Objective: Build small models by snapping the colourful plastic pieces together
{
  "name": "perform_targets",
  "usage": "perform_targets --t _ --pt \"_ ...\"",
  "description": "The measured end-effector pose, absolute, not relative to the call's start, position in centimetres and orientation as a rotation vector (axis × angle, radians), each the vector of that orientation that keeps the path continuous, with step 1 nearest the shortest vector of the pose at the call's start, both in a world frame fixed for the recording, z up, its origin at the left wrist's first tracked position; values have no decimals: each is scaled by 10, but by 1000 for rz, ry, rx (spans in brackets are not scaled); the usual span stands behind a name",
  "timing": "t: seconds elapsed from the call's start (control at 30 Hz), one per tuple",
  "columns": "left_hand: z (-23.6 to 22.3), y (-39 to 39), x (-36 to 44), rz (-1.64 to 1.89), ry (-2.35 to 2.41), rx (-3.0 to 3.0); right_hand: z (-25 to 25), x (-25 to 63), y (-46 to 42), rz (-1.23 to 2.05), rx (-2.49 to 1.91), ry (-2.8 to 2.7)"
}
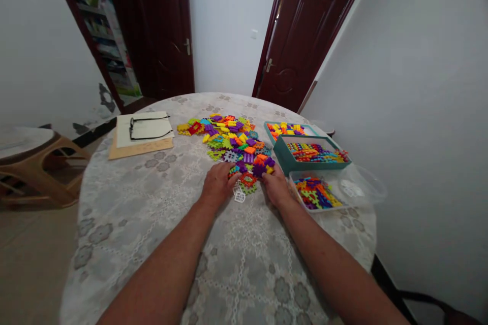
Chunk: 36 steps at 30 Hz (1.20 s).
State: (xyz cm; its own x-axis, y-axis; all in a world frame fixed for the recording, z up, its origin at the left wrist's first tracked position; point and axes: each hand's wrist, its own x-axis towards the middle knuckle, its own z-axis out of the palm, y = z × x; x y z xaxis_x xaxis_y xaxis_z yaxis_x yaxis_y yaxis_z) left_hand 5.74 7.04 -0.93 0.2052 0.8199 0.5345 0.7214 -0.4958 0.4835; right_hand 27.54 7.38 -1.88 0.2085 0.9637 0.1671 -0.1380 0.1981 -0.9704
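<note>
My left hand [218,183] and right hand [276,187], half-curled, flank the near end of a multicoloured plastic-piece pile [238,141]; I can't tell what they grip.

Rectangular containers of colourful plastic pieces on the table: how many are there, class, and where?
3, all right of the multicoloured plastic pile: the shallow teal tray at the back, the deeper teal box in front of it, the clear plastic box nearest.

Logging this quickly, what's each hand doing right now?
Left hand: curled at the colourful pieces; can't tell if gripping.
Right hand: curled at a purple piece; grip unclear.
</note>
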Motion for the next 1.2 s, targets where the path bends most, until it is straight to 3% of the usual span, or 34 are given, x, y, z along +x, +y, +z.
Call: perform_targets --t 0.2,0.53,0.8,1.2 --pt "5 51 69 1016 1516 2442 -9 274 64 1096 -1046 -1120" --pt "7 53 62 1070 1529 2482 -11 274 64 1112 -1122 -1136" --pt "30 45 64 1270 1386 2350 12 281 44 644 -1113 -1542" --pt "47 37 72 1063 1269 2002 32 256 22 798 -888 -1801"
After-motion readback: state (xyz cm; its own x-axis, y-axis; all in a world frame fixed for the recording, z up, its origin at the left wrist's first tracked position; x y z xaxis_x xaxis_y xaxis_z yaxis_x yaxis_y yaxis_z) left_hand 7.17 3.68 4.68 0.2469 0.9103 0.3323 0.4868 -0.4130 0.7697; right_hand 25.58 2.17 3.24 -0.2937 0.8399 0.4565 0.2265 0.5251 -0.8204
